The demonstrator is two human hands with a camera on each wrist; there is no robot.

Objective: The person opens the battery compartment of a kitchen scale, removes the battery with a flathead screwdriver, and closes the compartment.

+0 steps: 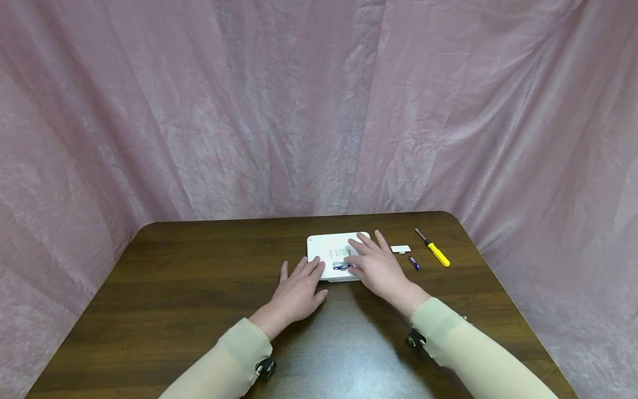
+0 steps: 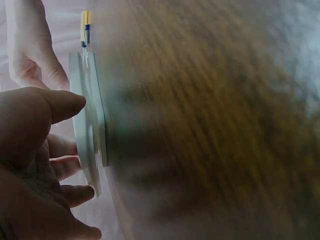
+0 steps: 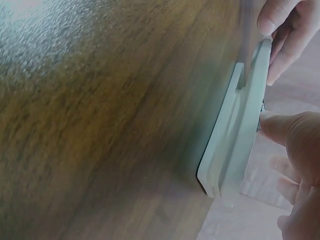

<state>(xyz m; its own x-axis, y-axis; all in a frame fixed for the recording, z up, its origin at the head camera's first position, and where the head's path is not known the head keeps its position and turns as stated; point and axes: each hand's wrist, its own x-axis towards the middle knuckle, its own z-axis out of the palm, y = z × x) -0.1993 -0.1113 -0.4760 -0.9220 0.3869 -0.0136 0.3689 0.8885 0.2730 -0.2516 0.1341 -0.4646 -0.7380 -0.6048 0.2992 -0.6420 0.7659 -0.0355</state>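
Observation:
A flat white device lies on the table with printed text and an open battery compartment facing up. Blue and silver batteries show in that compartment, partly covered by the right hand. My left hand rests its fingertips on the device's near left corner, fingers fairly straight. Over the right part of the device spreads my right hand, its thumb at the compartment and its other fingers extended. From the side, the left wrist view shows the device's edge beside the left fingers; in the right wrist view, the right thumb touches the device's face.
Right of the device lie a small white cover, a loose blue battery and a screwdriver with a yellow handle. The brown wooden table ends at a pink curtain behind.

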